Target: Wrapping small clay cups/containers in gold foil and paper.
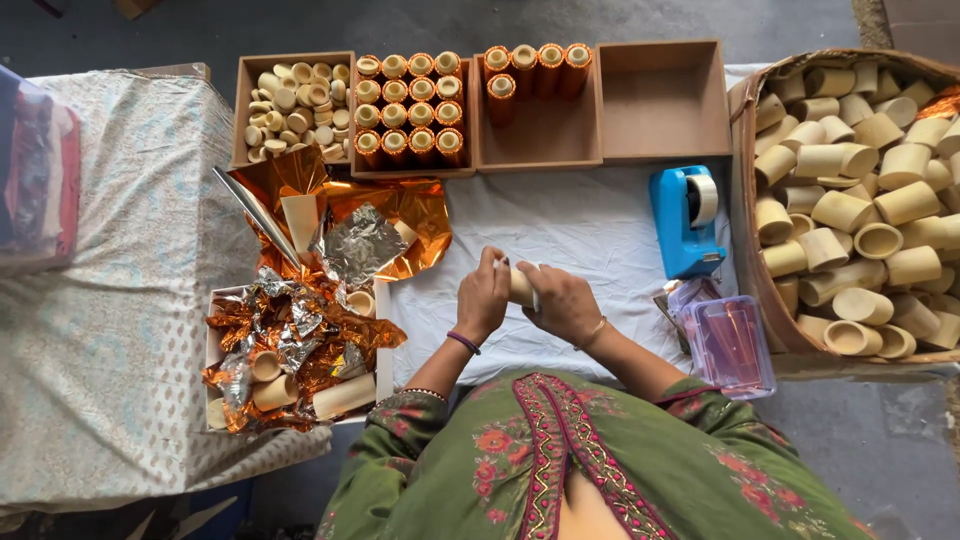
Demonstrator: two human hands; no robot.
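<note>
A small cream-coloured tube (pixel 521 285) is held between the two hands above the white cloth (pixel 590 225) that covers the tabletop, just in front of the person's body. Its long axis is laid nearly level, from the left hand (pixel 484 297) across to the right hand (pixel 562 303), with a slight tilt; only the middle part of it is seen, because both ends are covered. The tube is closed in from both sides, so neither hand is clearly nearer: it is touched by both. The fingers of the left hand are curled around the left end and pressed together, with the back of the hand turned up. The fingers of the right hand are bent over the right end; something thin and pale seems to be pinched against the tube there, but what it is cannot be told. Both wrists are brought close together, and the forearms are drawn in from the body.
</note>
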